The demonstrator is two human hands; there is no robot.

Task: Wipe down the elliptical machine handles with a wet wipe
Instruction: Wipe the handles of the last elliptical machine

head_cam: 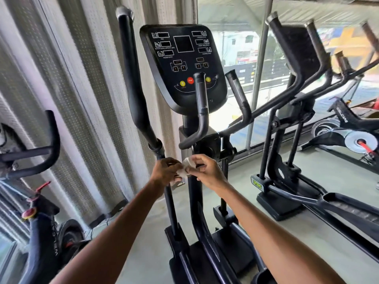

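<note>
Elliptical machine (195, 201) is standing mid-scene, facing a far window (235, 37), with a pale curtain (82, 99) hanging on the left. I am noting a second elliptical (287, 119) just beside it on the right and a spin bike (41, 222) at near left.

Console (184, 64) is sitting dark on top of the centre post. The long left handle (131, 74) is rising left of the console. Two short inner handles (201, 103) (238, 93) are sticking up in front of it and to its right.

Both arms are reaching in from the near edge, meeting below the console in front of the post. The left hand (166, 171) is curling its fingers onto the wet wipe (187, 163). The right hand (207, 173) is pinching the same wipe between thumb and fingertips. The wipe is sitting bunched and white between the two hands, well below the handle grips. I cannot tell whether the left hand is touching the handle shaft behind it.
</note>
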